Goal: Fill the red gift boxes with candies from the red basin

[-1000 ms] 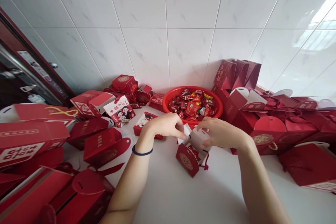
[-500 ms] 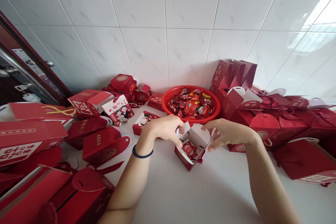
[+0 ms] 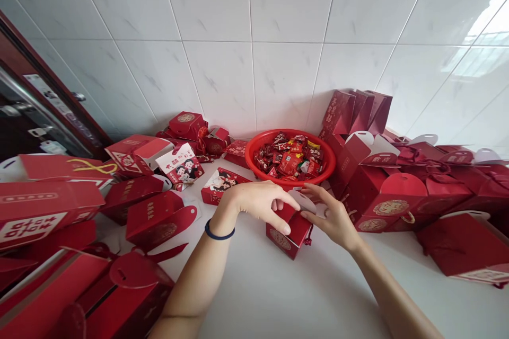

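Note:
A small red gift box [image 3: 284, 243] with a gold round emblem and a dark red tassel stands on the white table. Its red top flap is folded over, so the inside is hidden. My left hand [image 3: 262, 204] reaches over the box from the left, thumb and fingers closed about the folded flap. From the right, my right hand [image 3: 333, 218] pinches the raised flap at the box's far side, whose pale inner face shows. Just behind the box sits a red plastic basket [image 3: 250, 164] holding wrapped candies [image 3: 292, 161].
Folded red gift boxes [image 3: 155, 217] crowd the table on the left. More boxes [image 3: 393, 190] are stacked at the right, with tall red bags [image 3: 353, 111] behind them. A printed box [image 3: 222, 183] lies left of the basket. A tiled wall [image 3: 286, 85] bounds the back.
The box was open, with red packets showing inside; its top flap is now folded over them. Both hands have closed in on the flaps, the right moving left.

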Tool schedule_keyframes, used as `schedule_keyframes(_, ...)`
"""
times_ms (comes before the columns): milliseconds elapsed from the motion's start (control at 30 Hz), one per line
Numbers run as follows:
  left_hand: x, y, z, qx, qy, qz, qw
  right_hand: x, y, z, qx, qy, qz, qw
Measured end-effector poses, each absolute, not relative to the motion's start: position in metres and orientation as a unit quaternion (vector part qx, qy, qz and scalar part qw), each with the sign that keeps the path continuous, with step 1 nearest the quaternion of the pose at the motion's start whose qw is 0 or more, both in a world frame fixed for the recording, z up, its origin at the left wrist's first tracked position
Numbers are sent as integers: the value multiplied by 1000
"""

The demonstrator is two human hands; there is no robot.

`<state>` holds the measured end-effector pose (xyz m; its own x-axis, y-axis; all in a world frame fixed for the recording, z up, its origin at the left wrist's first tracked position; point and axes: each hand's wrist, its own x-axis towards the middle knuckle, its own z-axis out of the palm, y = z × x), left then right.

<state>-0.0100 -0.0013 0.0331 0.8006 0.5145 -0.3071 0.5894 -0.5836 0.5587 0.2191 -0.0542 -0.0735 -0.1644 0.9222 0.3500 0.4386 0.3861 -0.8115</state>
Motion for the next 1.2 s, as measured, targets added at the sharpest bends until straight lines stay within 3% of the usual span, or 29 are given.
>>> schedule_keyframes(200,-7,4,26,870,328,-94,356,218,-58,-88,-418,-751,236,454)
schedule_keyframes(533,1,6,20,850,441,-93,273,217,-64,-82,-388,-779,245,428)
schedule_keyframes(900,5,18,7,850,385,-103,344,230,-49,-85,-521,-663,319,433)
schedule_keyframes(1200,9,15,9,846,400,-103,338,239,-50,-79,-471,-634,559,254)
